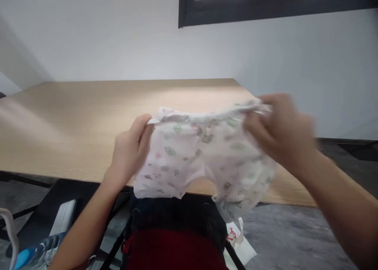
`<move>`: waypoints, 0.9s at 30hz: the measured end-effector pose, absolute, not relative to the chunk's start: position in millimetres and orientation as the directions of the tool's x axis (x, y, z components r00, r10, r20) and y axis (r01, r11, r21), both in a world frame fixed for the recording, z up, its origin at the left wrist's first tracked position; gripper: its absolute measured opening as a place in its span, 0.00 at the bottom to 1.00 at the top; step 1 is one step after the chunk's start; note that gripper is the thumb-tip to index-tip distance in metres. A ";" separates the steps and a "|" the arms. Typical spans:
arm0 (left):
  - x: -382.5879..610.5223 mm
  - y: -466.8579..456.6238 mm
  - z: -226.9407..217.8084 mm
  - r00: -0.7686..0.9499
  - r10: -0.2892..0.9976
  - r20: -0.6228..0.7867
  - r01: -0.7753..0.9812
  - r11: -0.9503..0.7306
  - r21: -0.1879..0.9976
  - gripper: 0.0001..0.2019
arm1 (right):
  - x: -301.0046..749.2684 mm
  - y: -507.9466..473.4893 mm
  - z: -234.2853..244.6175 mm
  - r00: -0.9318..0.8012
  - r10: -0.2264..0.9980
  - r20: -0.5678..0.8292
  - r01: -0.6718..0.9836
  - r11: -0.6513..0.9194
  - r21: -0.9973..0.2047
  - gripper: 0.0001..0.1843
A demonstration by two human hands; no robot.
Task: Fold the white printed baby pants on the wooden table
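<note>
A small pair of white shorts with a faint pink and green print hangs stretched between my hands, above the front edge of the table. My left hand pinches the waistband at its left corner. At the other end of the waistband, my right hand is closed on the cloth and blurred by motion. Both legs of the shorts hang down, and the right leg dips below the table edge, also blurred.
A light wooden table reaches back to a white wall. To the lower left, a water bottle with a blue cap and a white object lie on a black seat. A white bag with red writing is on the floor.
</note>
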State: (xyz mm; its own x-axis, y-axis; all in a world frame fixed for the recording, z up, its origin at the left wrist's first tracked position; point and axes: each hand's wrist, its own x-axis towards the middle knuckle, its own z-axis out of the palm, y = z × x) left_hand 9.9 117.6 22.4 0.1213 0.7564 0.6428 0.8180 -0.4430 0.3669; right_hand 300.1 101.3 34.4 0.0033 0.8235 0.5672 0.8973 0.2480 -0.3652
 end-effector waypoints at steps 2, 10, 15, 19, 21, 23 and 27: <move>1.3 146.8 12.8 0.174 0.861 0.479 0.898 -0.338 0.281 0.14 | 282.4 151.8 23.4 -0.071 0.841 0.537 0.934 0.246 -0.261 0.16; 12.7 273.5 -35.0 0.178 0.958 0.225 0.956 -0.222 0.190 0.14 | 256.2 291.9 -53.9 -0.139 0.931 0.339 0.957 0.214 -0.194 0.19; 8.8 276.9 -44.6 0.198 0.943 0.269 0.946 -0.255 0.200 0.16 | 266.2 291.6 -60.4 -0.197 0.924 0.327 0.966 0.240 -0.098 0.21; -3.6 256.1 -39.7 0.283 0.911 0.299 0.913 -0.352 0.206 0.16 | 258.5 273.6 -49.5 -0.352 0.838 0.417 0.931 0.361 0.059 0.21; -6.4 248.6 -36.0 0.372 0.892 0.258 0.878 -0.428 0.215 0.15 | 238.0 263.8 -44.2 -0.464 0.784 0.413 0.861 0.508 0.003 0.20; -5.6 240.0 -34.0 0.464 0.866 0.186 0.836 -0.498 0.231 0.16 | 210.2 257.6 -43.0 -0.605 0.730 0.319 0.719 0.673 -0.176 0.20; 1.0 188.9 -43.0 0.519 0.852 0.074 0.819 -0.520 0.241 0.20 | 167.4 268.7 -52.7 -0.797 0.589 0.131 0.532 0.789 -0.308 0.22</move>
